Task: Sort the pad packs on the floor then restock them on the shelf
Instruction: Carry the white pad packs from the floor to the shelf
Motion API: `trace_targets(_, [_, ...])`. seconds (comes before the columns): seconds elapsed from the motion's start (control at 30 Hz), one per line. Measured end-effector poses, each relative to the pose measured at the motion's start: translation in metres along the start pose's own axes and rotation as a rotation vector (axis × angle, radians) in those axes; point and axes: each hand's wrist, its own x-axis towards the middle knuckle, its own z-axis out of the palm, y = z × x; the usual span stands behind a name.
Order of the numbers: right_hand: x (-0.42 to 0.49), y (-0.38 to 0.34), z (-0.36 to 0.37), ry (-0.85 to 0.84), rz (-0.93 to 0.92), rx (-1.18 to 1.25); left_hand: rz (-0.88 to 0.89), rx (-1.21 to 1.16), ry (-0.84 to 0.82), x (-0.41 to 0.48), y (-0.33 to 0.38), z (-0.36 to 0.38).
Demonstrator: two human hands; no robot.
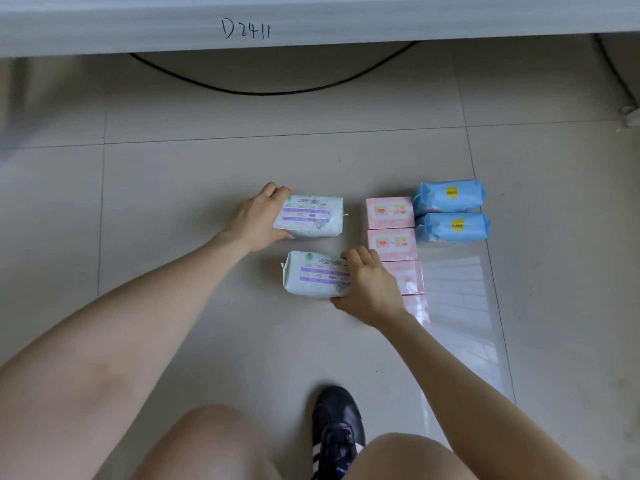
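On the floor (pixel 207 168), the far white pack (pixel 311 216) is gripped at its left end by the left hand (pixel 258 216), with the fingers curled over its top. The near white pack (pixel 315 275) is gripped at its right end by the right hand (pixel 369 284). To the right, pink packs (pixel 391 213) are lined in a column, with two blue packs (pixel 448 197) just beside its far end.

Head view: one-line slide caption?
Left hand grips far white purple-banded pad pack, right hand the near white pack, beside pink packs and blue packs.

Glossy beige floor tiles (pixel 207 168) (black cable (pixel 270 93) beyond)
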Motion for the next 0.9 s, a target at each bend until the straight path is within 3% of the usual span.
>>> trace_targets(0.37, [-0.075, -0.062, -0.107, -0.105, -0.007, -0.034, -0.105, 0.016, -0.02, -0.098, 0.038, -0.105])
trace_targets(0.9, [-0.16, -0.159, -0.359, -0.116, -0.063, -0.075, -0.22, -0.015, 0.062, -0.233, 0.133, -0.355])
